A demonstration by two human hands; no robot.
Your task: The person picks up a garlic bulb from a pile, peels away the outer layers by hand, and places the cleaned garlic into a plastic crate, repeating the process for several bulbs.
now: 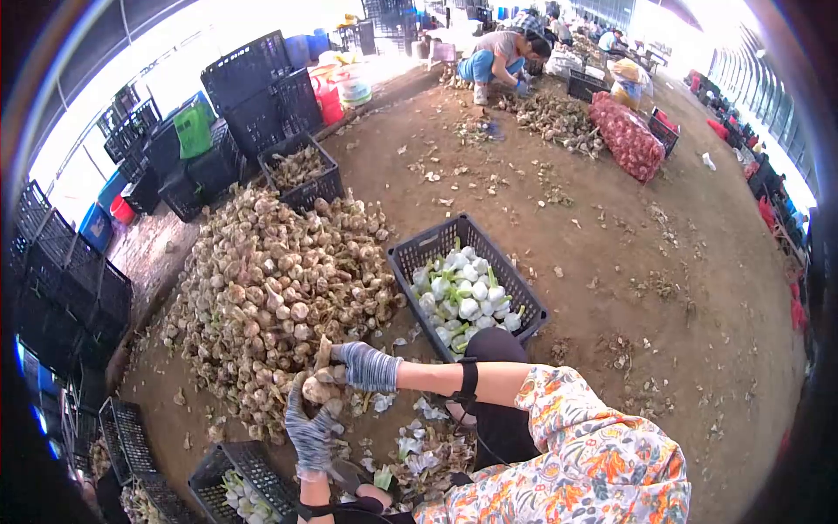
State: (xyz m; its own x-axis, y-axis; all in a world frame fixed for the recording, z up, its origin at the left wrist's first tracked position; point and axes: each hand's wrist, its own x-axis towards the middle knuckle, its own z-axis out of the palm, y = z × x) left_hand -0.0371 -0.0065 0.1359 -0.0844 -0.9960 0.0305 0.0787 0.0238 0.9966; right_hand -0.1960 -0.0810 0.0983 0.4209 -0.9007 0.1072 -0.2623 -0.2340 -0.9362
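My left hand [310, 432], in a striped grey glove, is closed around an unpeeled garlic bulb [316, 391] with a brown, dirty skin. Close above it, my right hand [367, 367], gloved alike, also grips this bulb, near its upright dry stem [324, 351]. Parts of the bulb are hidden by the fingers. Just beyond both hands spreads a large heap of unpeeled garlic [271, 279]. A black crate [532, 301] to the right of the heap holds white peeled garlic bulbs [469, 307] with green stems.
Another crate [253, 463] with white garlic stands at the lower left. Loose peelings [428, 458] litter the ground by my feet. A crate of garlic [301, 170] stands behind the heap, near stacked black crates [262, 83]. Farther off, a person [502, 61] crouches near a red net sack [627, 140].
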